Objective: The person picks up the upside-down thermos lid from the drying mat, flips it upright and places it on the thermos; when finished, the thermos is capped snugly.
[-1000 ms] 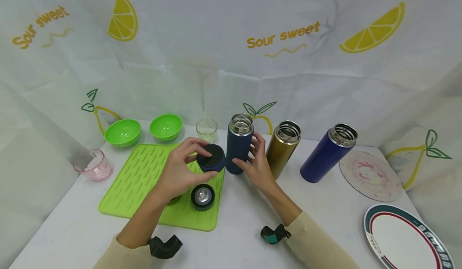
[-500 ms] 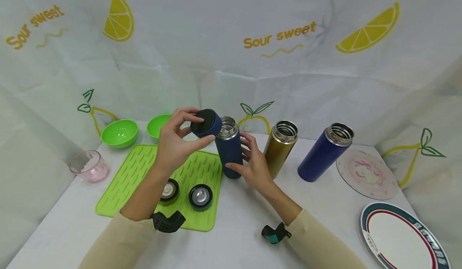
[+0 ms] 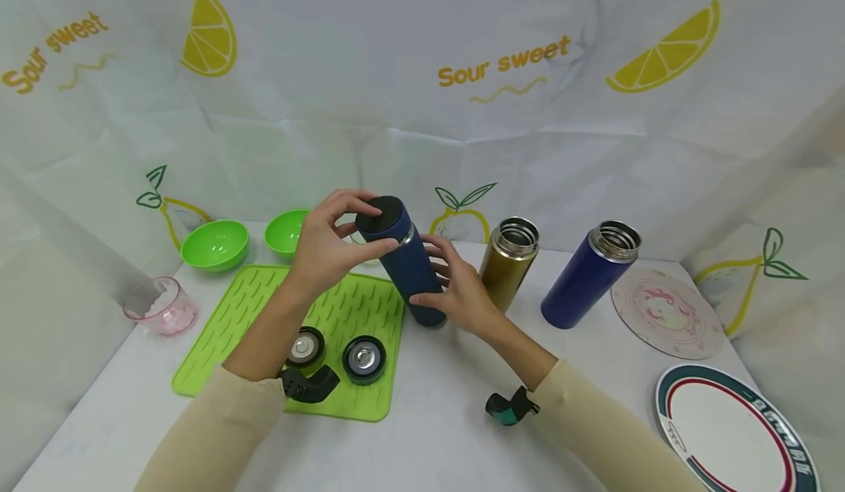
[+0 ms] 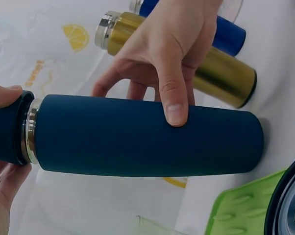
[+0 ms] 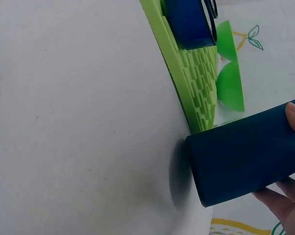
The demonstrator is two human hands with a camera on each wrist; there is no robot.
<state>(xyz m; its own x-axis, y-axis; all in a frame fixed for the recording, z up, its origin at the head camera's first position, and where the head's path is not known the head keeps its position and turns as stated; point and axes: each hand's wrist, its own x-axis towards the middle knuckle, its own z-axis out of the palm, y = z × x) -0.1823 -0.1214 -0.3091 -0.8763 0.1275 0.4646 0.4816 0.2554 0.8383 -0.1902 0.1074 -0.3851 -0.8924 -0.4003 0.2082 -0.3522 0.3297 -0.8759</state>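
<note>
At the far left a pink cup (image 3: 161, 306) is set near the table edge, with two green bowls (image 3: 214, 243) behind the green mat (image 3: 343, 316). Two loose lids (image 3: 364, 359) are left on the mat's near edge, well apart from the work above them.

The dark blue cap (image 3: 381, 218), which half a second ago was held tilted and just off the flask's mouth, is now seated on the neck of the dark blue flask (image 3: 412, 276); a thin band of steel is seen between cap and body in the left wrist view, so the cap is judged placed but not fully screwed home. The cap is gripped by the curled fingers of the left hand (image 3: 323, 246). The flask, tipped towards the left with its base on the table just beside the mat's right edge, is steadied by the right hand (image 3: 455, 290), wrapped round its lower body.

To the right, the gold flask (image 3: 508, 261) is close behind the right hand, leaving little room there; the blue flask (image 3: 590, 274), a round mat (image 3: 667, 314) and a plate (image 3: 733, 426) are further off. Open tabletop is left in front.
</note>
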